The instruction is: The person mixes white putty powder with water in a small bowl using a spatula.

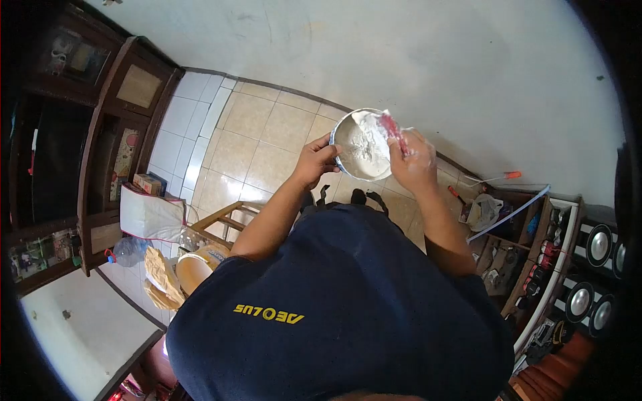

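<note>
My left hand (319, 162) grips the left rim of a round tub (338, 134), thumb over the edge and fingers outside. White paste (366, 155) lies inside the tub. At the tub's right side, my right hand (413, 159) is closed on a red-handled scraper (390, 127), whose pale, paste-coated blade is over the tub. White smears cover the fingers of my right hand.
A pale wall (428, 60) rises ahead over the tiled floor (251, 120). At left are a dark wooden cabinet (100, 134), a bucket (194, 273), a paper bag (162, 277) and a wooden ladder (231, 219). Shelves (511, 247) and speakers (580, 301) stand at right.
</note>
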{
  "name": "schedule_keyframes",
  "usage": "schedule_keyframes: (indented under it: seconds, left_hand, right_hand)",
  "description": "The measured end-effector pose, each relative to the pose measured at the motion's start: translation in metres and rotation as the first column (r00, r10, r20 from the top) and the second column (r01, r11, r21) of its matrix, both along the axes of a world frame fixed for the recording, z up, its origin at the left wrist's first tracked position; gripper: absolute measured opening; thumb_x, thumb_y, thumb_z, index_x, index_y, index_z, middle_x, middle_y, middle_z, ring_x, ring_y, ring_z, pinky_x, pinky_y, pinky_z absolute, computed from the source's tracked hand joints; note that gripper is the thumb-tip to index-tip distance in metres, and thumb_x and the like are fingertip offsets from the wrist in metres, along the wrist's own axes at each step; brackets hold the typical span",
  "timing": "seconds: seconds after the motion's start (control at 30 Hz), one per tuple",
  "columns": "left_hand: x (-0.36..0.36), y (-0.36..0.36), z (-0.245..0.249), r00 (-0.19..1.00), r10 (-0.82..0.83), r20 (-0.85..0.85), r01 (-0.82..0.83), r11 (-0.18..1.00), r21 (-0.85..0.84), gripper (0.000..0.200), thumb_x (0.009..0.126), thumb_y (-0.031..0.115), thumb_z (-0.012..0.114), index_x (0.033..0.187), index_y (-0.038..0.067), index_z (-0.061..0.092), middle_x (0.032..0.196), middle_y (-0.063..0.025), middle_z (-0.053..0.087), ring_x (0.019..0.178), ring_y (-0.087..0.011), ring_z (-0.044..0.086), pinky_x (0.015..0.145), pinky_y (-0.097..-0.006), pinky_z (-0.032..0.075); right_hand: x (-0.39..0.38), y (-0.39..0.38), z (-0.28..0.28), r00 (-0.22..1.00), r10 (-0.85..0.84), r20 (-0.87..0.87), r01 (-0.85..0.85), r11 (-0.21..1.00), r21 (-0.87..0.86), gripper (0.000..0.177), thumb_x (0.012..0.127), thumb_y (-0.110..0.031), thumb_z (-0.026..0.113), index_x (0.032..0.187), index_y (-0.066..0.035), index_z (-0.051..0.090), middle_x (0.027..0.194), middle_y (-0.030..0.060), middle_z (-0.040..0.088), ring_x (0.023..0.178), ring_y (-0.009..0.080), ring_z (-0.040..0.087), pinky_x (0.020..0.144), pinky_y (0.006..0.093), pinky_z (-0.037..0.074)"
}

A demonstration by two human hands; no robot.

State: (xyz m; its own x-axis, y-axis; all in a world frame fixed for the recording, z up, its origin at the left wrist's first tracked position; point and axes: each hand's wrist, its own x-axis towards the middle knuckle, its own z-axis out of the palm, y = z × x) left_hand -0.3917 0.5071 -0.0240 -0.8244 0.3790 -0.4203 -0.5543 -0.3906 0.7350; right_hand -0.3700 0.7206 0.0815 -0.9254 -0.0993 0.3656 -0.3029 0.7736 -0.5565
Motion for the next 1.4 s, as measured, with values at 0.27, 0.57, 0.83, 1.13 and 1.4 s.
schedule_keyframes:
  seconds: [0.27, 0.57, 0.83, 1.13, 1.4]
  left_hand:
    - [0.016, -0.011, -0.003, 0.996, 0.049, 0.071, -0.052, 0.998, 0.037, 0.046, 0.084, 0.020, 0.061, 0.128, 0.008, 0.055, 0.090, -0.0051, 0.064, 0.064, -0.0113, 0.060, 0.059, -0.0236, 0.052]
    - [0.037, -0.038, -0.013, 0.997, 0.057, 0.045, -0.059, 0.997, 0.044, 0.046, 0.081, 0.021, 0.060, 0.125, 0.007, 0.056, 0.087, -0.0026, 0.062, 0.059, -0.0104, 0.056, 0.054, -0.0223, 0.048]
    - [0.049, -0.045, -0.004, 0.997, 0.082, 0.013, -0.082, 0.997, 0.010, 0.045, 0.082, 0.018, 0.059, 0.124, 0.005, 0.057, 0.080, -0.0014, 0.061, 0.054, -0.0083, 0.052, 0.050, -0.0228, 0.047]
    - [0.047, -0.054, -0.006, 0.999, -0.011, -0.041, 0.008, 0.998, -0.067, 0.041, 0.083, 0.018, 0.063, 0.121, 0.003, 0.061, 0.076, -0.0020, 0.060, 0.053, -0.0083, 0.053, 0.047, -0.0220, 0.046]
    - [0.037, -0.051, -0.010, 1.000, 0.007, -0.014, -0.007, 1.000, -0.029, 0.041, 0.083, 0.018, 0.064, 0.122, 0.003, 0.060, 0.074, -0.0028, 0.061, 0.053, -0.0087, 0.054, 0.046, -0.0213, 0.045]
  right_hand:
    - [0.010, -0.018, -0.010, 0.964, -0.158, 0.215, 0.199, 0.963, -0.185, 0.015, 0.083, -0.014, 0.065, 0.082, 0.000, 0.062, 0.073, 0.0164, 0.059, 0.063, 0.0315, 0.056, 0.059, 0.0378, 0.045]
    - [0.025, -0.030, 0.007, 0.951, 0.267, 0.156, -0.259, 0.963, -0.070, 0.015, 0.081, -0.015, 0.063, 0.082, 0.000, 0.064, 0.077, 0.0161, 0.060, 0.074, 0.0361, 0.059, 0.066, 0.0423, 0.047]
    - [0.037, -0.046, 0.010, 0.985, 0.142, 0.103, -0.150, 0.986, 0.075, 0.013, 0.081, -0.015, 0.061, 0.086, -0.003, 0.064, 0.080, 0.0147, 0.060, 0.076, 0.0348, 0.059, 0.068, 0.0436, 0.048]
    - [0.039, -0.049, 0.002, 0.946, 0.299, 0.126, -0.315, 0.940, 0.129, 0.014, 0.084, -0.015, 0.060, 0.085, -0.001, 0.063, 0.083, 0.0161, 0.058, 0.080, 0.0357, 0.057, 0.070, 0.0443, 0.047]
    - [0.039, -0.040, 0.004, 0.950, 0.284, 0.133, -0.296, 0.952, 0.080, 0.014, 0.083, -0.016, 0.057, 0.083, -0.002, 0.061, 0.079, 0.0155, 0.057, 0.077, 0.0367, 0.057, 0.070, 0.0459, 0.046]
